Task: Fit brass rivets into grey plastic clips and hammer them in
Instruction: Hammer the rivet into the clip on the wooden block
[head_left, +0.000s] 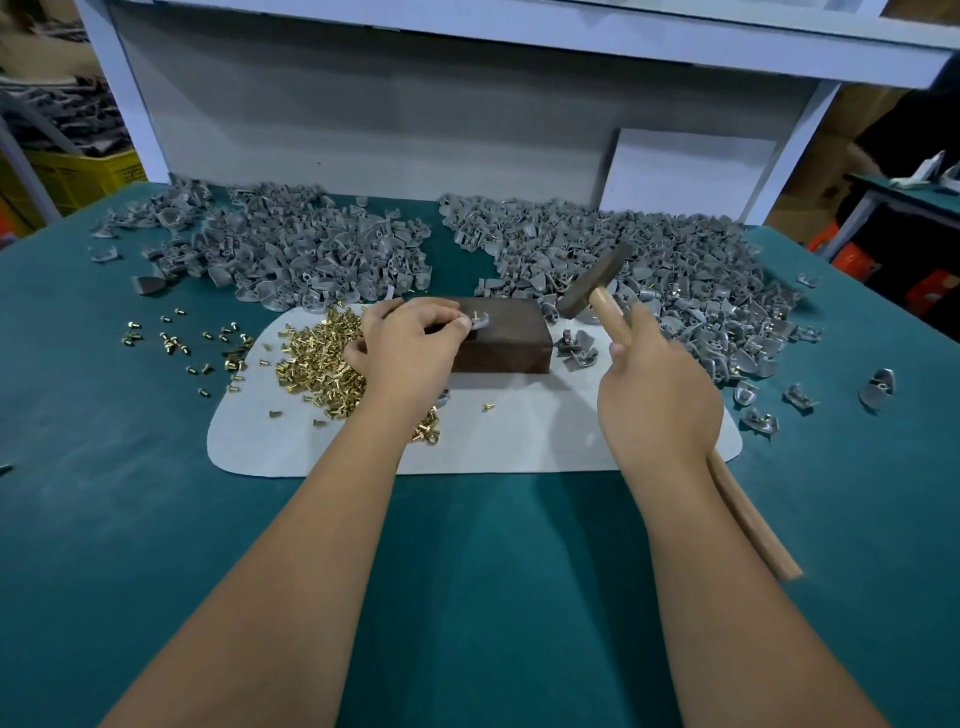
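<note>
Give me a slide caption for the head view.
Left hand steadies a riveted clip on the block; right hand raises the hammer.

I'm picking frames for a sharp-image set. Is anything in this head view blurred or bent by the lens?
Head view: the hammer head is motion-blurred above the dark block; the right hand gripping it looks slightly soft; the left hand, pinching the clip, is sharper. Wide-angle distortion bows the table edges and shelf frame. Lighting is even, with soft shadows.

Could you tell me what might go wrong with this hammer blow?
The left hand's fingertips pinch the grey clip on the dark block, right beside the upright rivet, so the raised hammer might catch them. A glancing hit could also bend the rivet or flick the clip away.
</note>
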